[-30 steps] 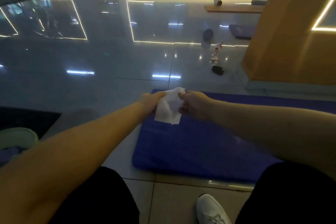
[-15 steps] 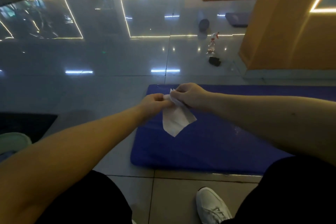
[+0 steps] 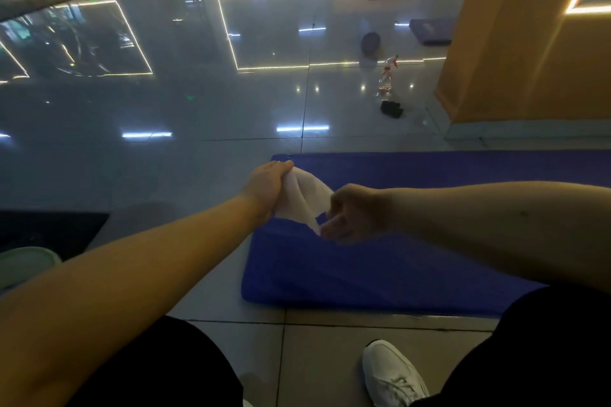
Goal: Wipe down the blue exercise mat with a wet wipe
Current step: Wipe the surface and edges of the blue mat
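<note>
From the head camera, the left hand (image 3: 269,185) pinches the top of the white wet wipe (image 3: 302,196), and the right hand (image 3: 355,216) grips its lower end with curled fingers. The wipe hangs stretched between them, seemingly just above the blue exercise mat (image 3: 396,268), which lies flat on the glossy tile floor (image 3: 198,102).

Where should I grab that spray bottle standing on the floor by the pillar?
Likely the narrow neck just under the red trigger head of the spray bottle, reaching down from above on its left side. It stands upright, and a small black thing lies close by the near side of its base.
</note>
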A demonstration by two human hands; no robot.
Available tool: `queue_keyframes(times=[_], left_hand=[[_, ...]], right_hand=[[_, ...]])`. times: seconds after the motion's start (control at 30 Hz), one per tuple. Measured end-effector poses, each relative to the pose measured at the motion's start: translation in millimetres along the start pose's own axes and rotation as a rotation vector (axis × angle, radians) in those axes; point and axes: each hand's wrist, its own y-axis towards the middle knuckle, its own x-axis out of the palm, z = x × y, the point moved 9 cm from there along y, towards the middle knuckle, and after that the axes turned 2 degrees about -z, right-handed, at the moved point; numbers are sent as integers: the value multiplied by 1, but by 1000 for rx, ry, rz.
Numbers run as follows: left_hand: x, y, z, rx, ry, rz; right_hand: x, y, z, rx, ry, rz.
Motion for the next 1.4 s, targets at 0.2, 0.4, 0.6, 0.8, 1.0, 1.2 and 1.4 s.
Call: queue_keyframes(times=[0.2,0.4,0.6,0.8,1.0,1.2,1.4], left_hand=[[-8,-3,-2,-41,-155,11],[-18,1,-7,-25,-56,23],[-30,39,-33,-104,108,63],[-28,89,-61,-161,170,129],[-6,96,-77,-167,85,119],[13,75,-70,-164,156,5],[25,53,-51,-152,273,-25]], right_hand=[[2,5,-31,-208,276,17],[-34,8,-45,-249,192,325],[-62,49,-50,-193,247,344],[-80,90,-51,-219,219,388],[-90,102,-35,-240,177,431],[-103,55,-36,-306,-177,650],[-104,28,-50,-345,-203,689]])
